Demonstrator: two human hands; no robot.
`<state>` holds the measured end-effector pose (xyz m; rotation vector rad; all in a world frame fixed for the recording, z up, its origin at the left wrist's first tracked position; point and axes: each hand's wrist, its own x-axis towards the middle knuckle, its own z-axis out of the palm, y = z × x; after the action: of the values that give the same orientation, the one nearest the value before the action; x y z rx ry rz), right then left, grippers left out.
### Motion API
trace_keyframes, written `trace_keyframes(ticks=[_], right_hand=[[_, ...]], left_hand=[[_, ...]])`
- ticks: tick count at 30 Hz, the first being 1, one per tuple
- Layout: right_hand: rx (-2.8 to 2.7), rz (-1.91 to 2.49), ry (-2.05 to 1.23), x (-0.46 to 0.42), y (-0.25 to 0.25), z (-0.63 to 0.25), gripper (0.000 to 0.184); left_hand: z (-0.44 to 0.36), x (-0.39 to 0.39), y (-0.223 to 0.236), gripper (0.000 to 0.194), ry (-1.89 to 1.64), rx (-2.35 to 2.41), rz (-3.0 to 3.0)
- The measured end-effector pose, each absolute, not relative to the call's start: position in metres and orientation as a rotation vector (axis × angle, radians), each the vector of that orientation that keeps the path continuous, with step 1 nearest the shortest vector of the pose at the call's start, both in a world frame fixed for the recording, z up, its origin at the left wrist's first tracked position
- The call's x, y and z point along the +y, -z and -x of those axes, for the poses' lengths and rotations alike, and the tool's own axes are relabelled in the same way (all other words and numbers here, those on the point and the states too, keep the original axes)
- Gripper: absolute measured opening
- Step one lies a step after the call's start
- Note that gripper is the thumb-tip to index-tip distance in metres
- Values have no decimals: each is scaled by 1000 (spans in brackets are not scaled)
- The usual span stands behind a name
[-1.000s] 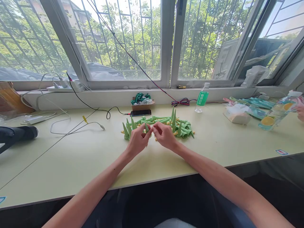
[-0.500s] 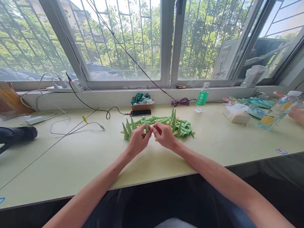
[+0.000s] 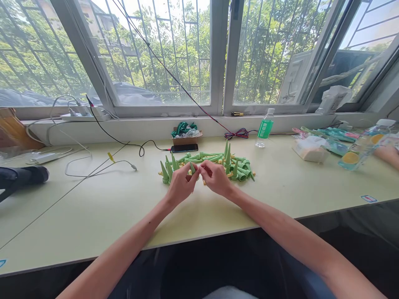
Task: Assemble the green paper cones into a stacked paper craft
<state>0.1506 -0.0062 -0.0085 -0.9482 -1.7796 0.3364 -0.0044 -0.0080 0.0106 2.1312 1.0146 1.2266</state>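
A heap of green cone-shaped plastic pieces [image 3: 232, 162] with small yellow parts lies in the middle of the pale table [image 3: 102, 207]. Some cones stand upright on the left [image 3: 165, 172]. My left hand [image 3: 181, 183] is closed in a pinch on one green cone [image 3: 193, 168], its tip pointing up. My right hand [image 3: 216, 177] is closed too, its fingertips meeting the left hand's at that cone. What the right fingers pinch is too small to make out. Both hands hover just in front of the heap.
A black phone [image 3: 184, 148] and a small box of green stuff [image 3: 186, 132] lie behind the heap. A green-labelled bottle [image 3: 264, 128], cables [image 3: 99, 164], a power strip [image 3: 82, 114] and a tissue pack [image 3: 311, 150] sit around. Another person's hand [image 3: 388, 153] holds a drink bottle [image 3: 361, 148] at far right.
My hands stay together at the cone with hardly any movement. The other person's hand and drink bottle at far right have shifted a little.
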Motion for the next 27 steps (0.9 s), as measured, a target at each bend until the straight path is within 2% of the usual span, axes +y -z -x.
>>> trace_keyframes(ticks=[27], right_hand=[[-1799,960,-319,-3,11,-152,19]], left_hand=[[6,-4,-7,17,-1172,1058,-2270]])
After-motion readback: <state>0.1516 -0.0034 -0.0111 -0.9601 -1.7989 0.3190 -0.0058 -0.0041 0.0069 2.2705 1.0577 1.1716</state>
